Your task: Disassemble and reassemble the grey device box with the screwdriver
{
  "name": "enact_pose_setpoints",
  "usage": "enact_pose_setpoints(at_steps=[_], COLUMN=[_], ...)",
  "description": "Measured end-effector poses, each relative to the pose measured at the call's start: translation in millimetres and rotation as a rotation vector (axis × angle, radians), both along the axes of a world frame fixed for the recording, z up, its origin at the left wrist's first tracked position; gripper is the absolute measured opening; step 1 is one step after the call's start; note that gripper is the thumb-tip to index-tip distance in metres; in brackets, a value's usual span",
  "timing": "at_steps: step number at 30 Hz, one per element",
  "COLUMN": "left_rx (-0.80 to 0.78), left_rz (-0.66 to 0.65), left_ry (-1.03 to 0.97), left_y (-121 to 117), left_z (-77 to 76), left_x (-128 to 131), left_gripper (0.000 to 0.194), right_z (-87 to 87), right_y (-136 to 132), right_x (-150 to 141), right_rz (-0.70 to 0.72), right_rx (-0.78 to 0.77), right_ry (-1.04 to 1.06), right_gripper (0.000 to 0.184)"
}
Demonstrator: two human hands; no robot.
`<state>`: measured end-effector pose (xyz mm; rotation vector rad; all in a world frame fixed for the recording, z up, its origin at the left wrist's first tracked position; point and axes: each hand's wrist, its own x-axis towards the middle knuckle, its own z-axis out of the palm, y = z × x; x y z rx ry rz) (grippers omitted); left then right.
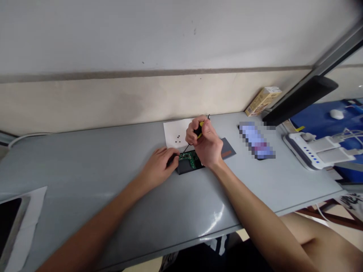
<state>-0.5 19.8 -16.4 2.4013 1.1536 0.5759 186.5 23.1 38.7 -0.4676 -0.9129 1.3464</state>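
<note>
A flat black electronic device lies on the grey table with its green circuit board exposed. My left hand is closed on the device's left end, thumb at the near side and fingers at the far side. In my right hand is a screwdriver with a yellow and black handle. Its thin shaft slants down and left to the upper left part of the board; whether the tip sits in a screw is too small to tell. My right hand and wrist hide the device's right end.
Several small dark screws lie on white paper behind the device. A dark grey flat piece lies to its right. Farther right are a phone, a carton and a power strip with plugs. A tablet-like object rests at the left.
</note>
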Motion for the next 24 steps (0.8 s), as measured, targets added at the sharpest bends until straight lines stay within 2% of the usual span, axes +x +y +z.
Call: enact_pose_setpoints(at_steps=[5, 16, 24], left_rx=[-0.013, -0.005, -0.003], left_rz=[-0.006, -0.003, 0.023], left_ry=[-0.007, -0.002, 0.006], left_y=[-0.1, -1.1, -0.9], left_z=[0.0, 0.5, -2.3], left_x=[-0.3, -0.7, -1.1], left_gripper=[0.016, 0.019, 0.020], right_z=[-1.9, -0.2, 1.0], right_y=[-0.2, -0.2, 0.8], right_x=[-2.8, -0.8, 2.3], right_rz=[0.013, -0.061, -0.042], right_rx=[-0.005, -0.057, -0.057], right_ry=[0.016, -0.059, -0.078], right_gripper=[0.030, 0.036, 0.037])
